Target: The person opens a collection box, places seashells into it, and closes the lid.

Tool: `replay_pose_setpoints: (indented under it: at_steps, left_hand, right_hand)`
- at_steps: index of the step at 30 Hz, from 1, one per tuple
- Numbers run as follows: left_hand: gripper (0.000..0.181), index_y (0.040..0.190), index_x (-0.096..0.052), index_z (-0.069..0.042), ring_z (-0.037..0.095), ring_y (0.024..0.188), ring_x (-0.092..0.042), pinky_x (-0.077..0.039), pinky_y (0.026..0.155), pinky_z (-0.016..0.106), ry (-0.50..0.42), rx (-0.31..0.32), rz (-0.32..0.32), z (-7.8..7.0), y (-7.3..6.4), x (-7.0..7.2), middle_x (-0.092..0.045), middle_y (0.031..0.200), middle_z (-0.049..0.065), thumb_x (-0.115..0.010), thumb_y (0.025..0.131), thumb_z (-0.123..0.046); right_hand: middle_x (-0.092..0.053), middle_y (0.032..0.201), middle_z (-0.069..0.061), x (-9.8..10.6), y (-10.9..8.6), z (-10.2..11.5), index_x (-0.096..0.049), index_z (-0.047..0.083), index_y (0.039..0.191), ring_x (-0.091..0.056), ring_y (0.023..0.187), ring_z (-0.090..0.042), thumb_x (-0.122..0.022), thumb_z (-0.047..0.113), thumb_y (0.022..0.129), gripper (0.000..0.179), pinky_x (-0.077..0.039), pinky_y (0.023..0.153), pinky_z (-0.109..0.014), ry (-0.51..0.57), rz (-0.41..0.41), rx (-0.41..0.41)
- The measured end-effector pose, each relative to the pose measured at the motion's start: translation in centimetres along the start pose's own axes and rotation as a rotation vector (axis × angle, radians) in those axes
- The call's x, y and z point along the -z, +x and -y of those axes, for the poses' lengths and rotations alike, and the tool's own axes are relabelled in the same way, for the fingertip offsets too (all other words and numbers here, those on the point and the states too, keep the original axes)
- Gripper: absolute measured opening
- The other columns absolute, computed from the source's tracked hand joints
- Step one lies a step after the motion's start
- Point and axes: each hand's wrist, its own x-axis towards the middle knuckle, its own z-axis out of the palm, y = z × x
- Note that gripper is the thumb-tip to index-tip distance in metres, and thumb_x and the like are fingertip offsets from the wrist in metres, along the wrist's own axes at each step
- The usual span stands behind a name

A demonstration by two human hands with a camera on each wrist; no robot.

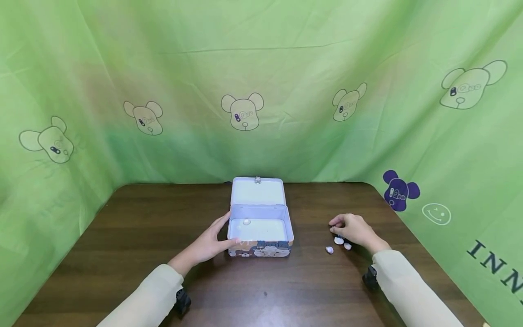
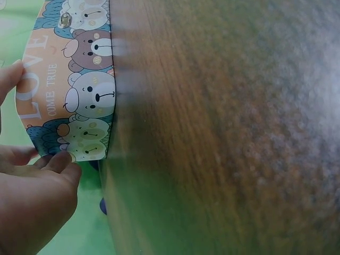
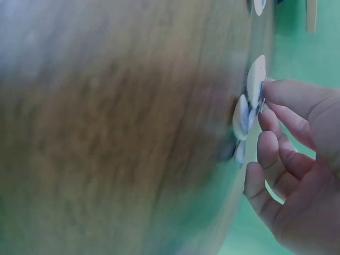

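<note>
The left hand reaches forward, its grip spread, holding the left side of the open box on the bench. Rightward, the right hand bends over shells, fingers loosely curled; whether it pinches 1 I cannot tell.

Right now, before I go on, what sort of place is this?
Probably a makeshift tabletop recording booth: a green cloth printed with cartoon animal heads hangs around the far edge and both sides of a wooden table, and a black device shows at each wrist.
</note>
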Motion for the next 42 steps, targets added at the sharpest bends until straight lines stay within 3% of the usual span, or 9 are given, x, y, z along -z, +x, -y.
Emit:
replay_pose_setpoints:
  at_steps: [8, 16, 27, 35, 42]
  left_hand:
    - [0.088, 0.161, -0.021, -0.012, 0.036, 0.149, -0.019, -0.022, 0.113, 0.062, 0.006, 0.002, -0.009, -0.1, 0.0, 0.0, -0.02, 0.164, 0.016, -0.073, 0.093, -0.034]
    - [0.089, 0.161, -0.02, -0.013, 0.035, 0.149, -0.019, -0.022, 0.113, 0.062, 0.0, 0.007, -0.004, 0.0, 0.1, 0.0, -0.019, 0.164, 0.015, -0.073, 0.093, -0.032]
    - [0.09, 0.162, -0.02, -0.015, 0.033, 0.149, -0.018, -0.022, 0.113, 0.061, -0.005, 0.014, -0.008, 0.2, 0.0, -0.1, -0.019, 0.164, 0.013, -0.074, 0.092, -0.034]
    - [0.09, 0.161, -0.021, -0.015, 0.033, 0.149, -0.019, -0.023, 0.113, 0.061, -0.004, 0.015, -0.009, 0.1, 0.0, -0.2, -0.02, 0.164, 0.014, -0.075, 0.092, -0.034]
    - [0.088, 0.161, -0.022, -0.014, 0.035, 0.148, -0.02, -0.023, 0.113, 0.062, 0.002, 0.018, -0.012, -0.1, 0.0, -0.1, -0.02, 0.164, 0.015, -0.073, 0.093, -0.034]
  right_hand:
    - [-0.071, 0.089, 0.001, 0.3, 0.4, 1.6, -0.076, 0.008, 0.101, -0.061, 0.073, -0.012, -0.074, 0.017, 0.09, 0.014, -0.049, 0.069, -0.036, 0.021, -0.037, 0.028]
    - [-0.069, 0.089, 0.003, 0.7, 1.0, 4.3, -0.077, 0.007, 0.101, -0.065, 0.089, -0.024, -0.074, 0.016, 0.09, 0.014, -0.05, 0.077, -0.044, 0.012, -0.119, 0.138]
    - [-0.065, 0.089, 0.003, 0.0, 2.0, 8.5, -0.077, 0.013, 0.098, -0.059, 0.079, -0.019, -0.076, 0.011, 0.087, 0.011, -0.046, 0.07, -0.033, 0.072, -0.208, 0.28]
    - [-0.061, 0.085, 0.004, -0.9, 2.9, 12.1, -0.078, 0.009, 0.099, -0.052, 0.073, -0.015, -0.077, 0.007, 0.087, 0.013, -0.044, 0.065, -0.028, 0.144, -0.219, 0.369]
    - [-0.063, 0.09, 0.003, -1.6, 3.3, 14.9, -0.078, 0.007, 0.1, -0.053, 0.071, -0.019, -0.078, 0.006, 0.087, 0.013, -0.044, 0.062, -0.027, 0.19, -0.192, 0.419]
